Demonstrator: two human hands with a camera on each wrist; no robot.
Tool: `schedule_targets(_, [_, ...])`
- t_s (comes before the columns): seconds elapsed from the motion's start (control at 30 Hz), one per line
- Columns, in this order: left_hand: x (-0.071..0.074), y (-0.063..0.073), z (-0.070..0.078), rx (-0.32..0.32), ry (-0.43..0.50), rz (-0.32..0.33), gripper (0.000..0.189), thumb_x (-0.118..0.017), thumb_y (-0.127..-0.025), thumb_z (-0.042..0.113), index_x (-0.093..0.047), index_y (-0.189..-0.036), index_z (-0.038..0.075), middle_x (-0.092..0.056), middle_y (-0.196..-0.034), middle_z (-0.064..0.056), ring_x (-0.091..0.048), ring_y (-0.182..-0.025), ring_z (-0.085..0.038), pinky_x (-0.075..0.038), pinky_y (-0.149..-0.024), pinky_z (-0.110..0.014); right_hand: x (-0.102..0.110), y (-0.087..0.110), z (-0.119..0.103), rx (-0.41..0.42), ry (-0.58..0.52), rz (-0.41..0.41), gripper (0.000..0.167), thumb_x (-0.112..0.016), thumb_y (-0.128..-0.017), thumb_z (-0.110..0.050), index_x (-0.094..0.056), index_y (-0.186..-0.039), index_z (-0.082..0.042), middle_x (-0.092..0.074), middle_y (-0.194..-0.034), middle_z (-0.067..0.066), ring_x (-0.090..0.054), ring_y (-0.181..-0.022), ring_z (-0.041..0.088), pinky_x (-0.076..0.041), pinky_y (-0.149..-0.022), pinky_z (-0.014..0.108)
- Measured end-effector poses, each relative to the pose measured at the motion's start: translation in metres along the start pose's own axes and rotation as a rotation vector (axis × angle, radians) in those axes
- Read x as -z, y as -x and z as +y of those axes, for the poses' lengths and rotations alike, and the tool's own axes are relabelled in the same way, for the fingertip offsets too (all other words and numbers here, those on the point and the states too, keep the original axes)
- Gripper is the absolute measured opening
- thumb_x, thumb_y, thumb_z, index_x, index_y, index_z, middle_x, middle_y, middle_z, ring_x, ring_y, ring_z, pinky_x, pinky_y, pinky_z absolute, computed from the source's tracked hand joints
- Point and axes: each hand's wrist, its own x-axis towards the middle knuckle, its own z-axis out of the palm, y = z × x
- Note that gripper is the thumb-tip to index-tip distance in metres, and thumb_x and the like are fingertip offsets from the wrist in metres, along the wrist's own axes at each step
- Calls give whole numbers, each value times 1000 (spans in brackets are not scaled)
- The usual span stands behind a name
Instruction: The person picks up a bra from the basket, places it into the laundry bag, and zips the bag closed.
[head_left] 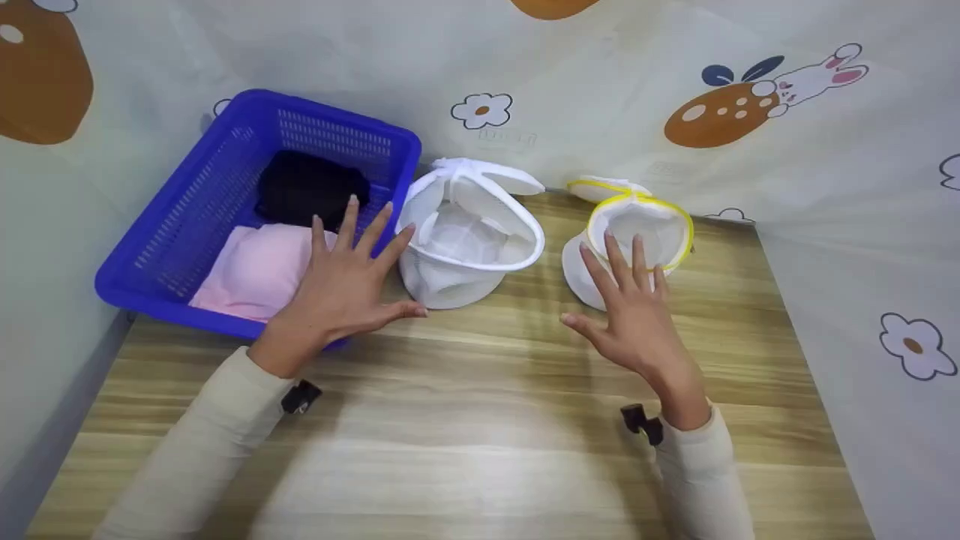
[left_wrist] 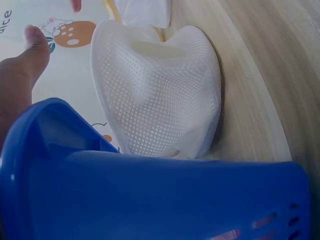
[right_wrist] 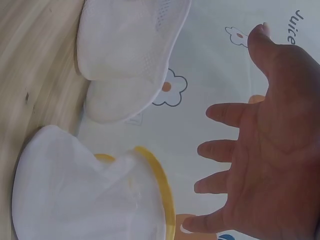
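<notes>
Over tbl (head_left: 480, 420) — hands (head_left: 337, 285) (head_left: 641, 322) spread wide, empty, near 2 white bags (head_left: 450, 289) (head_left: 660, 234), blk cloth (head_left: 307, 184) in bskt (head_left: 187, 316) — head view only

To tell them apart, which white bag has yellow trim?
The bag on the right, nearest the right hand: it has yellow trim. The other bag, beside the blue basket, has white trim.
</notes>
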Motion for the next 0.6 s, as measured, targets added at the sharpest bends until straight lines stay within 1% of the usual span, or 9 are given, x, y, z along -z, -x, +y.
schedule_targets(0.1, [2, 1, 1, 2, -6, 3, 100, -51, -72, 81, -37, -148, 18, -20, -155, -16, -2, -140, -47, -2, -98, -75, 1, -1, -1, 20, -25, 11, 85, -60, -85, -58, -24, -152, -21, -7, -159, 9, 5, -142, 40, -6, -104, 68])
schedule_targets(0.2, [5, 2, 0, 5, -8, 4, 98, -50, -73, 80, -39, -147, 18, -21, -155, -17, -2, -140, -46, -2, -98, -75, 3, -5, -3, 58, -68, 37, 85, -62, -85, -55, -25, -152, -18, -8, -159, 12, 5, -142, 39, -5, -106, 65])
schedule_targets(0.3, [8, 4, -3, 10, -5, 17, 95, -50, -73, 80, -42, -145, 18, -24, -154, -17, -3, -140, -46, -3, -98, -75, 5, -9, -5, 82, -126, 59, 84, -65, -85, -50, -26, -152, -17, -10, -158, 13, 3, -142, 39, -11, -107, 63])
schedule_targets(0.4, [12, 6, -9, 21, -1, 29, 94, -49, -74, 80, -43, -144, 18, -26, -153, -17, -6, -140, -46, -6, -98, -75, 5, -13, -7, 82, -214, 48, 81, -66, -87, -45, -26, -152, -16, -11, -158, 13, -1, -143, 37, -18, -107, 60])
schedule_targets(0.5, [19, 10, -19, 48, 13, 17, 91, -48, -77, 78, -42, -145, 17, -26, -153, -18, -8, -140, -47, -8, -99, -75, 2, -18, -9, 77, -289, 51, 76, -64, -90, -40, -28, -151, -13, -21, -155, 14, -12, -142, 35, -23, -107, 56])
schedule_targets(0.6, [27, 16, -33, 95, 48, -31, 90, -49, -80, 74, -39, -147, 16, -26, -153, -18, -10, -139, -47, -11, -99, -74, -4, -23, -12, 64, -334, 82, 70, -61, -92, -38, -32, -148, -6, -37, -146, 17, -32, -135, 32, -32, -104, 49])
